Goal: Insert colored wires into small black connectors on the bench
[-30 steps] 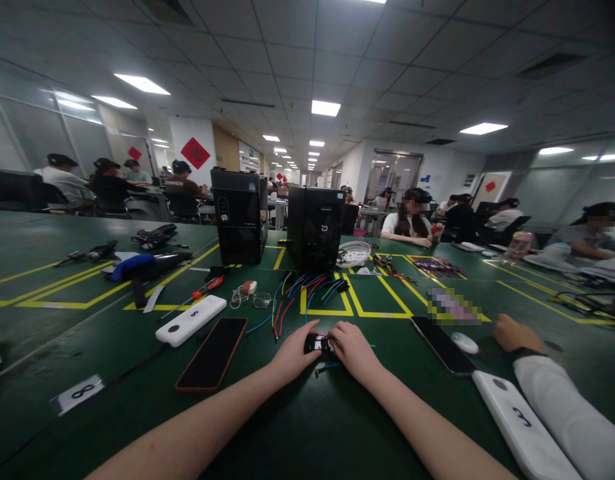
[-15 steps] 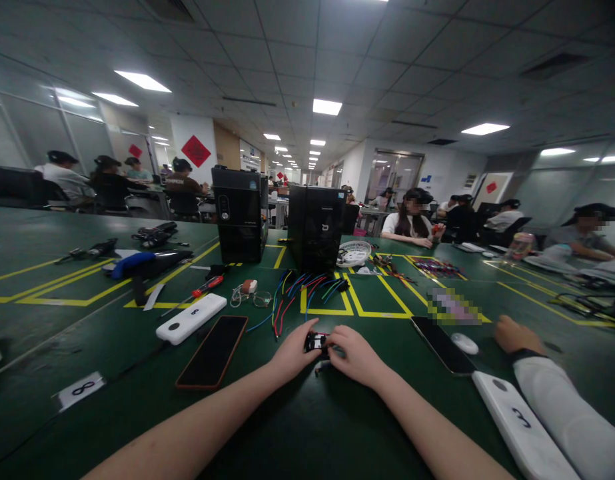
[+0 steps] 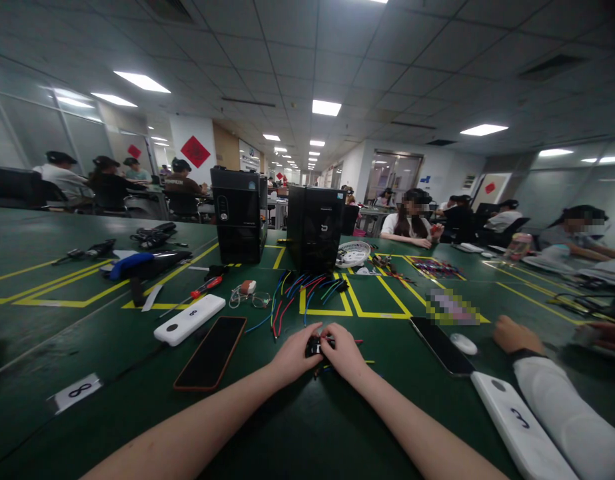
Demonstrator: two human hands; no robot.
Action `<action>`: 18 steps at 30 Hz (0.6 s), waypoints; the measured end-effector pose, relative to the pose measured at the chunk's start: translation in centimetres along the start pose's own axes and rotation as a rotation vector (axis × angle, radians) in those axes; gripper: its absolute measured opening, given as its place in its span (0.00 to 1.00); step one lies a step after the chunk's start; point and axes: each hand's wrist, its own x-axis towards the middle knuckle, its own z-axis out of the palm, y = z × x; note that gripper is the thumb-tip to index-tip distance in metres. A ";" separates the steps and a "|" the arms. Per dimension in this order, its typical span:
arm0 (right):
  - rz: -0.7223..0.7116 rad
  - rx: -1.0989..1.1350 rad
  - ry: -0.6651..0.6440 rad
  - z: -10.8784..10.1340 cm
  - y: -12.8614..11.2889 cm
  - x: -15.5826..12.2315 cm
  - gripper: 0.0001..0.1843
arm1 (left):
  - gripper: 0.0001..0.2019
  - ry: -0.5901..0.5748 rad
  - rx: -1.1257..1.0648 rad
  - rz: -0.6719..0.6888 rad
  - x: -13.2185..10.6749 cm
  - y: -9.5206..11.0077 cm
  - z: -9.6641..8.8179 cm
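Observation:
A small black-and-white part [image 3: 314, 347] is held close above the green table between my two hands; its exact kind is too small to make out. My left hand [image 3: 293, 352] is closed on its left side with thumb and fingers. The fingers of my right hand [image 3: 343, 350] are pinched together at its right side and cover much of it. A red wire end [image 3: 358, 341] and a yellow-green wire end [image 3: 370, 362] stick out past my right hand. Just beyond both hands lie loose red, blue and green wires [image 3: 283, 308].
An orange-edged phone [image 3: 211, 353], a white power bank [image 3: 190, 320], glasses [image 3: 260, 299] and a red screwdriver [image 3: 206, 287] lie left. Two black computer towers [image 3: 314, 230] stand ahead. Right are another phone [image 3: 442, 347], a white mouse [image 3: 464, 344] and a co-worker's arm [image 3: 552, 393].
My right hand has shifted slightly and its fingers sit closer to my left hand. Red and yellow-green wire ends now show to its right. Another person's hand has appeared at the right edge.

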 end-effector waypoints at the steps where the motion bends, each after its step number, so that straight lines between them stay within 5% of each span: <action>1: 0.012 0.005 0.009 0.1 0.0 0.0 0.04 | 0.31 -0.003 0.004 0.004 0.0 0.0 0.0; 18: -0.029 0.115 0.134 1.0 1.0 -0.3 0.04 | 0.30 -0.017 0.022 0.025 0.3 0.1 0.2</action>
